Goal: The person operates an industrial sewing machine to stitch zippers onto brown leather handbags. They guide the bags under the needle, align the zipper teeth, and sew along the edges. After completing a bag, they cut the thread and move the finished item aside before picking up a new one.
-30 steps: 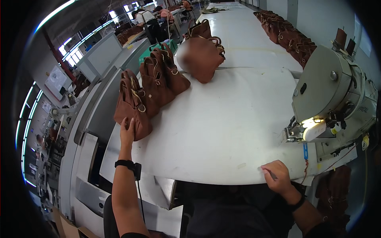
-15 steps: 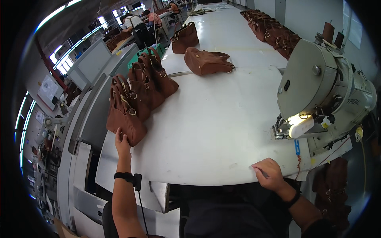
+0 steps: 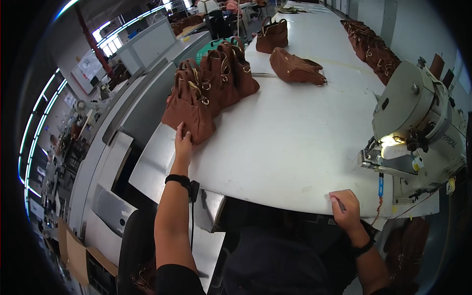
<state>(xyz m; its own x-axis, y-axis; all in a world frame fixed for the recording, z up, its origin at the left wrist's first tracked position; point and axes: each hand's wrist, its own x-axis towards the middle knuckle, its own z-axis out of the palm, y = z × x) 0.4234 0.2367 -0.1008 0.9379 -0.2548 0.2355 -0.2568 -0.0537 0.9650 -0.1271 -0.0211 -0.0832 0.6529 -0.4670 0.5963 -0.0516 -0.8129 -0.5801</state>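
My left hand (image 3: 183, 139) reaches up to the nearest brown handbag (image 3: 189, 109) in a row standing upright along the table's left side. Its fingers are apart and lie against the bag's lower front, not wrapped round it. Behind stand more brown bags (image 3: 221, 78) with upright handles and gold-coloured metal rings, partly hiding each other. My right hand (image 3: 347, 208) rests by the table's front edge with its fingers curled in. Something thin and dark shows between thumb and fingers, too small to name.
A sewing machine (image 3: 410, 110) with its lamp lit stands on the white table (image 3: 275, 162) at the right. Farther back, one brown bag (image 3: 296, 67) lies on its side and another (image 3: 272, 37) stands. More bags (image 3: 368, 49) line the right edge. An opened cardboard box (image 3: 73, 250) is at lower left.
The view has turned, so the table, bags and machine sit farther right in the picture. My left hand stays against the front bag; my right hand remains curled at the table's edge.
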